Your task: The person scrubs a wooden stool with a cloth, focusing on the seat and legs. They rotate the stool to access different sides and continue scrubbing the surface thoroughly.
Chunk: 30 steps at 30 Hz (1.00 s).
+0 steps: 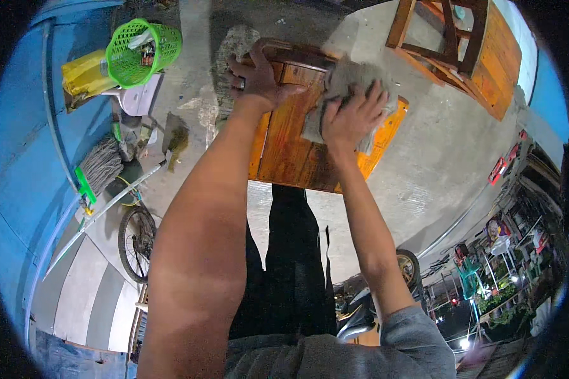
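Observation:
A varnished orange-brown wooden piece with a slatted flat top, perhaps a stool or small table, stands in front of my legs. My left hand, with a ring on one finger, rests on its far left corner, fingers spread and thumb stretched across the wood. Under my right hand lies a grey cloth, pressed against the right part of the top. The fingers of that hand are spread over the cloth. Part of the cloth hangs past the far edge, and the underside of the wooden piece is hidden.
At the far right, a similar wooden piece lies tipped on the concrete floor. A green basket, a yellow bag and a mop head line the blue wall on the left. A bicycle wheel stands nearer.

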{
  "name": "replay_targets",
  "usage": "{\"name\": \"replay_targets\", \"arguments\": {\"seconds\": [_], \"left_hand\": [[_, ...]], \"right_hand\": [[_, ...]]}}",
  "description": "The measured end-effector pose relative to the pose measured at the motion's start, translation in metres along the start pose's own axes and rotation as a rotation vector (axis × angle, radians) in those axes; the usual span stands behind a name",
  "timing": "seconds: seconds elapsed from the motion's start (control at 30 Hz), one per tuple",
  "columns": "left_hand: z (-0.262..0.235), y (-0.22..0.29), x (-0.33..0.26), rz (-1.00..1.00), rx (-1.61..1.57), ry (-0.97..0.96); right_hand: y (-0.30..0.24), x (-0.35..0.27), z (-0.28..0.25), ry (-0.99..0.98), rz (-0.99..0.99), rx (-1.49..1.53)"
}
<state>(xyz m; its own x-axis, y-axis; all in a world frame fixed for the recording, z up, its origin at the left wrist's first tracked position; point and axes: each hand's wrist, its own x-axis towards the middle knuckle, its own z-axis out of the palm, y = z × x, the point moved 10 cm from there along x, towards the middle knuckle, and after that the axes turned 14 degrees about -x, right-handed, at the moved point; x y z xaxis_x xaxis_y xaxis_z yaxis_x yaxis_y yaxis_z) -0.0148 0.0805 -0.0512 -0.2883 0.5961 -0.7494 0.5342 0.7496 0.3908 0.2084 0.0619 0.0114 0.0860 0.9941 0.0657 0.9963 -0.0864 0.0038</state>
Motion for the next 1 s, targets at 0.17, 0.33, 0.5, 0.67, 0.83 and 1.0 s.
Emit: {"name": "replay_targets", "arguments": {"seconds": [0.17, 0.33, 0.5, 0.67, 0.83, 1.0], "left_hand": [[-0.003, 0.006, -0.007, -0.031, 0.006, -0.027], [0.001, 0.001, -0.004, 0.019, -0.016, -0.019], [-0.002, 0.000, -0.004, 0.019, 0.013, -0.022], [0.006, -0.007, 0.006, 0.053, 0.026, 0.004], [0.005, -0.001, 0.000, 0.023, -0.004, -0.044], [0.007, -0.007, 0.008, 0.109, -0.051, -0.034]], "right_hand": [[-0.015, -0.027, 0.006, -0.102, -0.062, -0.062], [-0.009, -0.181, 0.015, -0.269, -0.273, -0.043], [0.035, -0.165, 0.022, -0.274, -0.045, -0.028], [0.024, -0.022, 0.002, -0.110, 0.127, -0.098], [-0.019, -0.004, 0.005, -0.123, -0.025, -0.098], [-0.029, -0.142, 0.001, -0.189, -0.261, -0.014]]}}
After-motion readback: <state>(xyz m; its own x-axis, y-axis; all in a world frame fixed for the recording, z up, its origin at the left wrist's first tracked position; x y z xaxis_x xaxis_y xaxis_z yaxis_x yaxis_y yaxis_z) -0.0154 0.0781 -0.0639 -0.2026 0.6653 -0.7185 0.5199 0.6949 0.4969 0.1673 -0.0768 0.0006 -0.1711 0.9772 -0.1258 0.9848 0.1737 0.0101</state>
